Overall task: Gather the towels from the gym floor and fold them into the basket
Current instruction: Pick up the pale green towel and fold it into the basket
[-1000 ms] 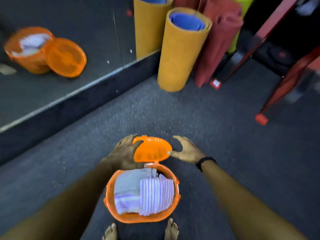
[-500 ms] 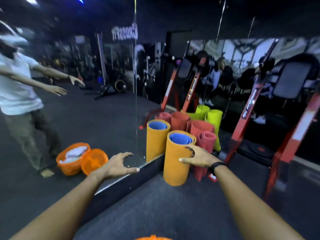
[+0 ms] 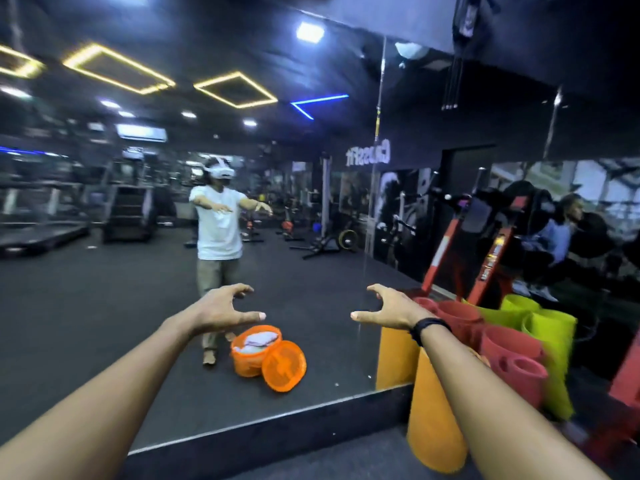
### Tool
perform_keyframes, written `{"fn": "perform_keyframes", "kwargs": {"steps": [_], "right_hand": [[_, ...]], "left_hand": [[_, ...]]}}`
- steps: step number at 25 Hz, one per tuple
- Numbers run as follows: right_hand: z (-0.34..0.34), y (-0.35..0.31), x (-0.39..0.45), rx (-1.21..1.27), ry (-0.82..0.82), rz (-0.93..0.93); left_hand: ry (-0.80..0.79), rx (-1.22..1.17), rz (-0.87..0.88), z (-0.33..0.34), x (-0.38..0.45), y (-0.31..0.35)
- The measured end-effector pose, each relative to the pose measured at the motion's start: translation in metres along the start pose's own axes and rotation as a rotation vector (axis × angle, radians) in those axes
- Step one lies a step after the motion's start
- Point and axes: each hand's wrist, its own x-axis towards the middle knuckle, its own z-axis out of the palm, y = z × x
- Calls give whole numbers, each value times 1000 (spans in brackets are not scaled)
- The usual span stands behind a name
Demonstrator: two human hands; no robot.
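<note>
Head view now looks straight at the wall mirror (image 3: 242, 341), where a second ago it looked down into the orange basket between both hands. The left hand (image 3: 221, 308) and right hand (image 3: 391, 310) were then on the basket's hinged lid; now both are raised in front of the mirror, fingers spread and loosely curved, holding nothing.

The real basket has dropped out below the frame. Only its reflection (image 3: 254, 353) shows, standing on the gym floor near the mirror's lower edge, lid (image 3: 284, 365) hanging open beside it, pale towels (image 3: 258, 341) filling the top. With towels already inside and no loose towel on the floor that shows, the gathering looks close to done, though that is a judgement. Closing the lid may remain.

Rolled mats stand against the mirror's right end: a yellow one (image 3: 433, 420) nearest, red (image 3: 509, 355) and green (image 3: 550, 344) behind. The person's reflection (image 3: 218, 230) stands with arms out. Much of the far gym is dark and smeared, and the floor at the person's feet is cut off.
</note>
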Motion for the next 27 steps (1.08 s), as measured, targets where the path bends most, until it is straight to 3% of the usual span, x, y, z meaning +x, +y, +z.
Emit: {"fn": "perform_keyframes", "kwargs": {"steps": [5,13,19,27], "right_hand": [[32,-104,-6,24,-88,-225],[129,-338,-55,24,-266,-684],[226,-546,-164,80,-511,-986],[338,-787,-352,186,-690,-1311]], "left_hand": [[159,69,-160,-82,-109,-38],[391,186,-502,-209,-333,-121],[578,283,-796,-300,-558,-165],[756,329,-1090,-398,-831,-201]]}}
